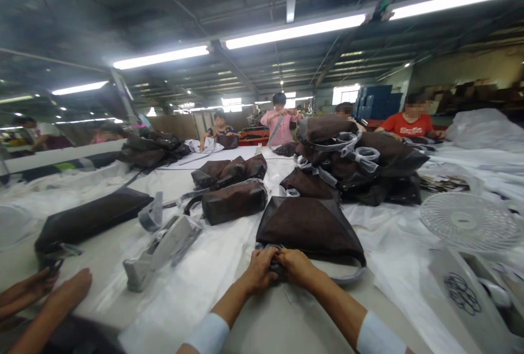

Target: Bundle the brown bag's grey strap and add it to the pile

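A dark brown handbag point(307, 226) with black ends lies on the table right in front of me. At its near edge my left hand point(262, 268) and my right hand point(297, 267) meet, fingers closed on the bag's strap, which looks wrapped in grey film. My fingers hide just what part of the strap they grip. From the bag's right corner the rest of the wrapped strap point(347, 276) curves back along the table toward my right wrist.
More brown bags point(235, 201) lie beyond, with a tall pile of bags point(352, 163) behind right. A grey tape dispenser point(159, 250) stands left, a white fan point(470, 220) right. A co-worker's hands point(61, 291) are beside a dark bag point(94, 215) at left. Other people work across the table.
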### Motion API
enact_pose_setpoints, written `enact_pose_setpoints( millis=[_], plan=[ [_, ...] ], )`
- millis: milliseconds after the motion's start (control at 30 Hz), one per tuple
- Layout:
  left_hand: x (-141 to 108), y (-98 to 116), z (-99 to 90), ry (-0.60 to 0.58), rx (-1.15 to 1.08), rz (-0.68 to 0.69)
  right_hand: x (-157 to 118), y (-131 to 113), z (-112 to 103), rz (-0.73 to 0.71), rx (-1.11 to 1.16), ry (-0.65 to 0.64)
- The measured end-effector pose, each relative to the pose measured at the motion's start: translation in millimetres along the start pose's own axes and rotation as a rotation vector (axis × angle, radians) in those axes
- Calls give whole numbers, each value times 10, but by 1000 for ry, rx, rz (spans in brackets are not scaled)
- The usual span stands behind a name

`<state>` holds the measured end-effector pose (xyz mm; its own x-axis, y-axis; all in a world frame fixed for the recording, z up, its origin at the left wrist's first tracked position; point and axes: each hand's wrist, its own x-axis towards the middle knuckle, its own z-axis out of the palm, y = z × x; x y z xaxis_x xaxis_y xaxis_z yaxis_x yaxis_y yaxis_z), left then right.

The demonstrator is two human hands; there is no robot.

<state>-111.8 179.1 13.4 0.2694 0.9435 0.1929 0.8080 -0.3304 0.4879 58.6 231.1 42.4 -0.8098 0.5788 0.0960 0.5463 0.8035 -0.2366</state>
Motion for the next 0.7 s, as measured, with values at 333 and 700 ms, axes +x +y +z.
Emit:
enact_pose_setpoints(
  millis=[333, 700],
  plan=[
    [42, -86, 40, -93, -54, -31, -470, 132, 39, 11, 19, -4],
    [78, -157, 36, -195, -30, 10, -932, 385, -65, 323, -122, 12]
  ],
)
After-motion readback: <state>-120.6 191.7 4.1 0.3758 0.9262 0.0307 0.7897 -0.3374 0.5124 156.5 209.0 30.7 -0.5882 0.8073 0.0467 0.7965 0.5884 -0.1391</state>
